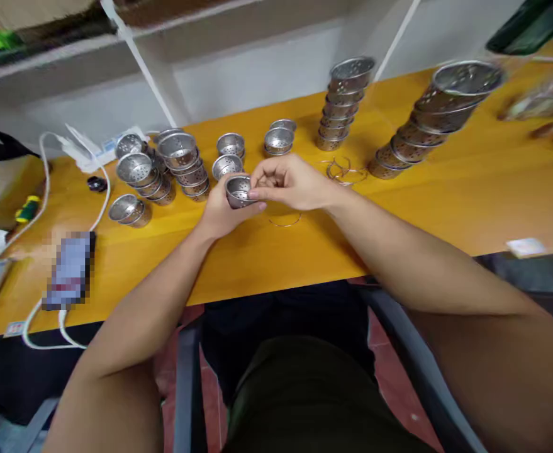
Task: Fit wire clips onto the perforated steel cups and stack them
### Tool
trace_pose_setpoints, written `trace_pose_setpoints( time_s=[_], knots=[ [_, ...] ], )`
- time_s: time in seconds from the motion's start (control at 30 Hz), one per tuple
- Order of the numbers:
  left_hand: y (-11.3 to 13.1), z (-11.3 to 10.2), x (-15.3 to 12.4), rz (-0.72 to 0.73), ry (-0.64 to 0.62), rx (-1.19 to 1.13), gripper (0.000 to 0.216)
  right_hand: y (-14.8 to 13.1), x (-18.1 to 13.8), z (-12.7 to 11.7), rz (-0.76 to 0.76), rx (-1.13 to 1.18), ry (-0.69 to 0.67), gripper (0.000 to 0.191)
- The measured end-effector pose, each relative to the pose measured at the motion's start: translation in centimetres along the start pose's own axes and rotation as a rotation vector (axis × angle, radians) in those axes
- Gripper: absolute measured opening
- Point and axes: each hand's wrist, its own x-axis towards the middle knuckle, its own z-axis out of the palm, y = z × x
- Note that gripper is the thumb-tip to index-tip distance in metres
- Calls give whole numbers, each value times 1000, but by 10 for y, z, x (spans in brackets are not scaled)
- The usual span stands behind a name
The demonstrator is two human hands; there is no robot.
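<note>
My left hand [222, 214] is wrapped round a small perforated metal cup [238, 196], its mouth tilted up toward me. My right hand [285, 182] comes in from the right with curled fingers, its thumb and fingertips pinching the cup's near right rim. Behind the hands stand more perforated cups [228, 165], some nested together. A thin wire ring [285, 224] lies on the table just below my right hand. Several loose wire rings [345, 171] are heaped to the right of it.
Stacked cups stand left [182, 157], back right [345, 104] and far right [427, 119] on the yellow table [276, 264]. A phone [70, 270] with white cables lies at left, near a power strip [101, 151]. Chair armrests flank my lap.
</note>
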Motion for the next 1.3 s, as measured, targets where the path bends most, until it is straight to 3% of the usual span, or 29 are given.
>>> trace_pose_setpoints(
  time_s=[0.23,0.4,0.53,0.67,0.9,1.3],
  knots=[
    [-11,1,-2,36,19,13,95,7,-2,-6,6,-56,-3,70],
    [-15,1,2,107,93,40,106,5,-8,-16,-123,-397,123,66],
    [-17,-2,4,191,128,45,107,4,-11,-10,-217,-587,77,57],
    [-20,-3,6,246,125,4,103,5,-11,0,-182,-612,-7,50],
    [-23,-4,7,268,93,-62,103,7,-11,2,-163,-597,-16,46],
    [-23,-4,8,311,43,-77,103,8,-11,5,-154,-626,-26,54]
  ],
)
